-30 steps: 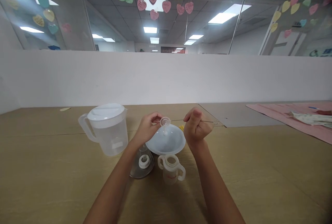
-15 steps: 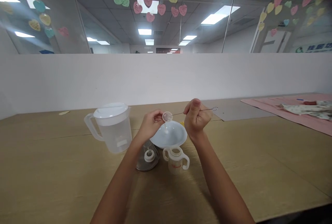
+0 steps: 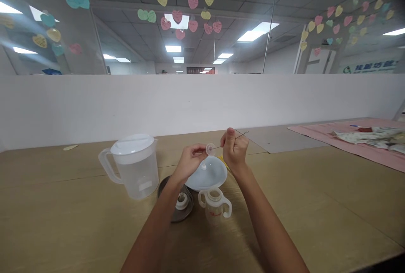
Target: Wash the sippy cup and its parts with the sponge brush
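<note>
pinched thumb to fingers, the left grip [image 3: 189, 161] holds a small clear round piece [image 3: 210, 149] near the center of the frame, just above the white bowl [image 3: 207, 179] as i see it. beside it, the right grip [image 3: 234, 151] is closed like a fist around a thin wire tool [image 3: 243, 133], whose left end runs to the clear piece; how deep it goes in, if at all, i cannot tell.

what worries me is that pinch. only the edge of the piece seems held, so a hard push or a sideways twist of the wire could pop it loose, and it would likely drop into the bowl or skip across the counter [image 3: 294, 205]. the wire looks slim enough to bend if forced at an angle, and a slip could jab its tip into the left grip.

lower in the frame, the two-handled cup [image 3: 215, 206] stands upright and open just in front of the bowl, so reaching too low might knock it over. the left forearm [image 3: 155, 226] passes over the dark tray [image 3: 163, 185] with its white ring [image 3: 182, 202], and could nudge either.
</note>
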Available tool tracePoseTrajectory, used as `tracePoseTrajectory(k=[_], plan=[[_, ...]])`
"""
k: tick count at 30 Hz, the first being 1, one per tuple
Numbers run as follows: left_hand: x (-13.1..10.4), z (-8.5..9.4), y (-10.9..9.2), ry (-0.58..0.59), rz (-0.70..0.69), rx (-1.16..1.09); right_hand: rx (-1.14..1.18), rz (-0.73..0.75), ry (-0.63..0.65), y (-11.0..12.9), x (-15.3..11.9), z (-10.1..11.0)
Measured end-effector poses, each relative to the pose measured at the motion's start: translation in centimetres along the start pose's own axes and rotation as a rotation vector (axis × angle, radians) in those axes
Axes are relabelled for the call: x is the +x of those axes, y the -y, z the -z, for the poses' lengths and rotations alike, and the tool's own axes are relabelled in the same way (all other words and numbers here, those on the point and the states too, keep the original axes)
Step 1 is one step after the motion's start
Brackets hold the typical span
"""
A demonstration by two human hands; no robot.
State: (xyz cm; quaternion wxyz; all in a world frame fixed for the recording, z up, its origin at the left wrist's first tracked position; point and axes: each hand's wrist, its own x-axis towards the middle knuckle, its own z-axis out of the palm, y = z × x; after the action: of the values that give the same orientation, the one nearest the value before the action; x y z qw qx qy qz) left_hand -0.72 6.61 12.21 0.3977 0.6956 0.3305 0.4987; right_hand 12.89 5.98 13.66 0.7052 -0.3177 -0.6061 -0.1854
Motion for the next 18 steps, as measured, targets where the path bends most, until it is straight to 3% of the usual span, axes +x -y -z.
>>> tracePoseTrajectory(k=[6,10,13,18], plan=[[0.1,-0.9,0.6,0.172,-0.016,-0.099,0.004,-0.071,0.108,-0.6,-0.5,-0.6],[-0.1,-0.8,0.2,0.191,-0.032,-0.07,-0.018,-0.164,0.31,-0.7,-0.6,-0.6],[-0.4,-0.4,-0.1,0.214,-0.06,0.015,-0.022,-0.187,0.441,0.0,0.1,0.4],[-0.4,-0.1,0.0,0.287,-0.052,0.034,0.025,-0.208,0.279,1.1,1.7,2.7]])
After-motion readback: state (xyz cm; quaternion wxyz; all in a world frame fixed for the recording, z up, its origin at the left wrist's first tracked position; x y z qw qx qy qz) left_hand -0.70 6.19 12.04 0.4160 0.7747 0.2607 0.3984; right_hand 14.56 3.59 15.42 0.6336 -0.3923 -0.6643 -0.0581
